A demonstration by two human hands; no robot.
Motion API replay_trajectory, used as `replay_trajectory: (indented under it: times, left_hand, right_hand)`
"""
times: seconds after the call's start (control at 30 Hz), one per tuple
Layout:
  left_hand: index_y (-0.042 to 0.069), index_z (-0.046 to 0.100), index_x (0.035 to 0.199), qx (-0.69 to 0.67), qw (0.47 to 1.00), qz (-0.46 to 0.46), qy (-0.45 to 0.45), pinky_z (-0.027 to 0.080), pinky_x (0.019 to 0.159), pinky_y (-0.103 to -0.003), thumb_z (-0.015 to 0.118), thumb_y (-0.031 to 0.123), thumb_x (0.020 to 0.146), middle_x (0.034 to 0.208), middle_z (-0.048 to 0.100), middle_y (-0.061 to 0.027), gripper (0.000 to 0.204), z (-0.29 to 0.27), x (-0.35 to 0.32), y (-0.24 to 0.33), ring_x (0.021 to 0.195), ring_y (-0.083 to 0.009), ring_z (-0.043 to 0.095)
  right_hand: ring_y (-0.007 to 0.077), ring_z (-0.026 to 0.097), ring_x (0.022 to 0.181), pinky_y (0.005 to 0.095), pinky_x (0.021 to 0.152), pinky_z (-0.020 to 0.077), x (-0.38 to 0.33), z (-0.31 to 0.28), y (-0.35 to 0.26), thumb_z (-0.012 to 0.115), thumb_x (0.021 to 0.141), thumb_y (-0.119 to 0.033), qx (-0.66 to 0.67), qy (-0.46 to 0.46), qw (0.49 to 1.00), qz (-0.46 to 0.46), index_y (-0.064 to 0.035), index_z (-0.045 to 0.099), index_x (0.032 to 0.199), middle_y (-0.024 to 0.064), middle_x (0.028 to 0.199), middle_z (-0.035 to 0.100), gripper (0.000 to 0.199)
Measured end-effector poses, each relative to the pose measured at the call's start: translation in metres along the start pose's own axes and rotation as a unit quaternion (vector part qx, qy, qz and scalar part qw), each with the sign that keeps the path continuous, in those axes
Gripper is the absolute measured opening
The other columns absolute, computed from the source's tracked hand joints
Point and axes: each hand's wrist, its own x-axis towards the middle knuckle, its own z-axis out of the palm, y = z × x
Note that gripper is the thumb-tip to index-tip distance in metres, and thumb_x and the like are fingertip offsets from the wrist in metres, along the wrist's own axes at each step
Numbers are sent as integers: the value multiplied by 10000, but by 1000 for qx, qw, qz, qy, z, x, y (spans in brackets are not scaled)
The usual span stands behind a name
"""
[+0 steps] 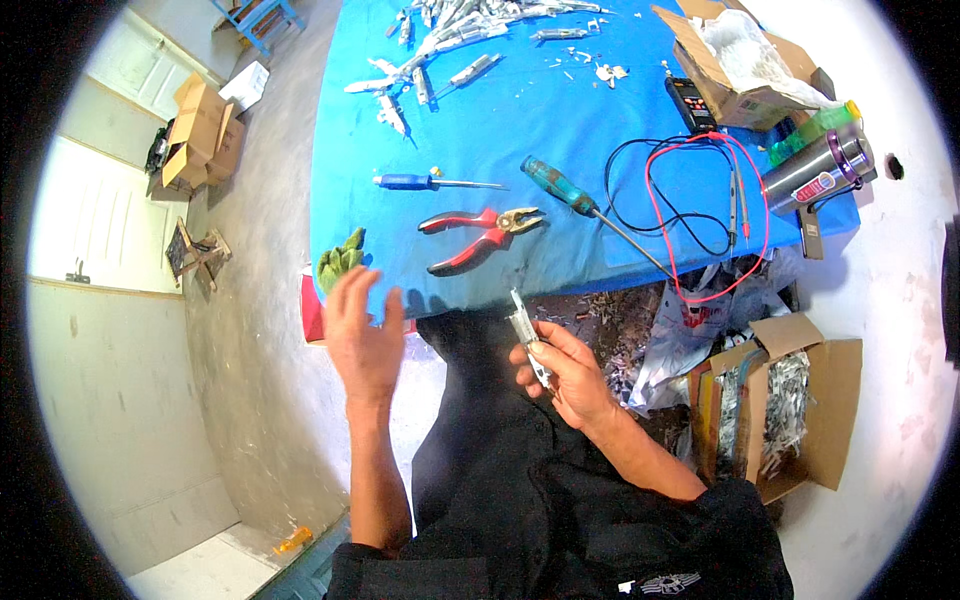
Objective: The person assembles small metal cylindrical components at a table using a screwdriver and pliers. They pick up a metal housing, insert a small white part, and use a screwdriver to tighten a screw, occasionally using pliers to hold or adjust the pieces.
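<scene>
Head view, the only one. Right hand (570, 375) has its grip clamped on a small metal strip part (527, 338), held upright over the lap, just off the near edge of the bench (560, 120). Left hand (362, 335) is empty, fingers spread apart, raised beside the bench's near left corner, close to a green glove (340, 262) hanging at that edge.

Risks as I see them:
- Part is pinched one-handed at its lower end, upper end free. A slip would likely drop it onto the lap or into the scrap litter (620, 330) on the floor, where it would be hard to pick out.
- Strip ends look thin, possibly sharp; bare fingers wrap it, glove is off. Cut risk.
- Red-handled pliers (482, 235) and teal-handled screwdriver (590, 208) lie near the bench edge; a sweep of the left hand could knock them off.
- Red and black test leads (700, 200) loop over the edge toward the floor bags; a snag could pull the meter (690, 103) along.
- Steel flask (818, 170) sits at the right corner, partly overhanging by the look of it.
</scene>
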Motion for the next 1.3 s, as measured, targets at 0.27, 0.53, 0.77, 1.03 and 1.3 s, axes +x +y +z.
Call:
replay_trajectory:
  times: [0.27,0.53,0.77,1.03,1.3]
  left_hand:
    - [81,710,1292,126,989,-42,-67,524,1015,-454,749,143,936,1279,689,-164,364,-3,37,-58,1205,-360,646]
    - [74,722,1267,83,996,36,-8,573,924,-430,742,88,949,1206,726,-163,320,12,90,-59,1102,-332,711]
    - [58,732,1195,13,977,126,-173,520,1033,-440,893,185,795,1301,680,-164,449,43,68,34,1198,-356,642]
    - [54,765,1047,25,953,217,-209,535,830,-445,813,126,855,1002,722,-99,211,68,62,27,943,-332,667]
    - [47,773,1027,31,973,174,-150,537,833,-436,794,117,878,983,720,-112,165,81,88,19,952,-323,675]
  right_hand:
    - [103,669,827,248,662,529,9,-6,5,598,1071,-202,27,-44,999,-8,-62,574,1423,60,1079,707,380]
    - [102,666,853,246,673,514,9,-7,-12,598,1064,-223,11,-33,999,-4,-18,533,1442,65,1094,703,435]
    - [106,655,853,257,682,511,11,-19,-16,606,1052,-214,31,-38,999,-8,-10,529,1437,67,1085,699,442]
    - [107,654,864,264,692,511,12,-29,-17,615,1049,-226,29,-42,999,-9,-18,547,1416,61,1081,697,428]
    - [107,655,866,265,695,512,11,-34,-20,620,1048,-236,24,-48,998,-20,-21,549,1417,58,1083,704,432]
